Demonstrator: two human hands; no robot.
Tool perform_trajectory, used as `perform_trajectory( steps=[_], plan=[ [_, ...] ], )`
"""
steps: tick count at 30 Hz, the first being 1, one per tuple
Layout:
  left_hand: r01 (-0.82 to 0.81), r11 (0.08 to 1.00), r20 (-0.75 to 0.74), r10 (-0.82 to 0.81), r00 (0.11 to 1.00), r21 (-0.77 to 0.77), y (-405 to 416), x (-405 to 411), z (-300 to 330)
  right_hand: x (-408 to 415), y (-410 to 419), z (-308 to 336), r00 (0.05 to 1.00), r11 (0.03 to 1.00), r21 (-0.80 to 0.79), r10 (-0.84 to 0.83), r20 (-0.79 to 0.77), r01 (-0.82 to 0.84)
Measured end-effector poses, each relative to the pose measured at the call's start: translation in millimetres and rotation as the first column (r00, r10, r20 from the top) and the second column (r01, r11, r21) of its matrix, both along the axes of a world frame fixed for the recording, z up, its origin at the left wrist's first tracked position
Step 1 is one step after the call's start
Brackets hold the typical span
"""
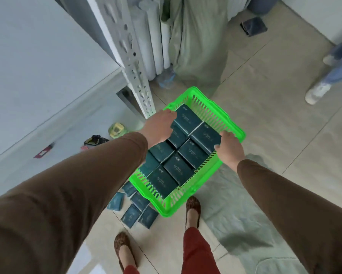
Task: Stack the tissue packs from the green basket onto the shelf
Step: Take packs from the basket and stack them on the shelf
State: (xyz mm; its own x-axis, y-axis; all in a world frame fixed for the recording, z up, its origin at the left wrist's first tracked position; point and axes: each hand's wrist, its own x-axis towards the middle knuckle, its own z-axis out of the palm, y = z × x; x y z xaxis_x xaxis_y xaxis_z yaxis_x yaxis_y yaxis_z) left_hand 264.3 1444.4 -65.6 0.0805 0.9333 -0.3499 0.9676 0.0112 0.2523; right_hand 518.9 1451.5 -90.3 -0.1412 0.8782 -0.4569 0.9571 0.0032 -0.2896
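**Basket full, shelf not yet loaded**

While the tissue packs point(186, 147) sit in dark rows filling the green basket point(233, 129), both hands are down on the far stack. The left hand point(159, 128) rests over the pack at the basket's far left edge, fingers curled down past the pack so that I cannot tell whether they grip it. The right hand point(230, 148) curls its fingers round the raised pack at the basket's right side, thumb on its near edge.

By my reading this is the pick-up step: one or two packs about to be lifted out. The next move calls for a firm hold, a straight lift clear of the basket wall, then a swing left toward the shelf point(27, 66), just beyond the basket's far left corner.

Just beyond that corner stands the shelf's slotted upright post point(132, 62), which the lift must pass. Loose packs point(134, 206) lie scattered on the floor point(265, 95) at the basket's near left side, close to the person's feet, and could be stepped on. Well beyond the basket's right side stands another person's shoe point(316, 91).
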Motion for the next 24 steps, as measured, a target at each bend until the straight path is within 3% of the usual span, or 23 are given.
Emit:
perform_trajectory(
  steps=[4,10,17,21,24],
  plan=[
    [0.050,0.998,-0.178,-0.044,0.983,0.026,60,22,-47,6,36,-49,0.988,0.992,-0.031,0.121,0.095,-0.119],
    [0.300,0.954,-0.356,-0.281,0.891,-0.002,107,36,-106,7,58,-98,0.976,0.991,-0.073,0.121,0.181,-0.109],
    [0.333,0.935,-0.520,-0.346,0.781,-0.122,99,35,-100,10,52,-98,0.987,0.980,-0.180,0.106,0.125,-0.082],
    [0.225,0.973,-0.523,-0.222,0.823,-0.058,60,12,-73,7,39,-79,0.999,0.987,-0.161,0.017,-0.035,-0.022],
    [0.049,0.998,-0.410,-0.027,0.911,0.044,13,-21,-32,-8,21,-44,0.935,0.979,-0.188,-0.137,-0.327,0.078]
  ],
)
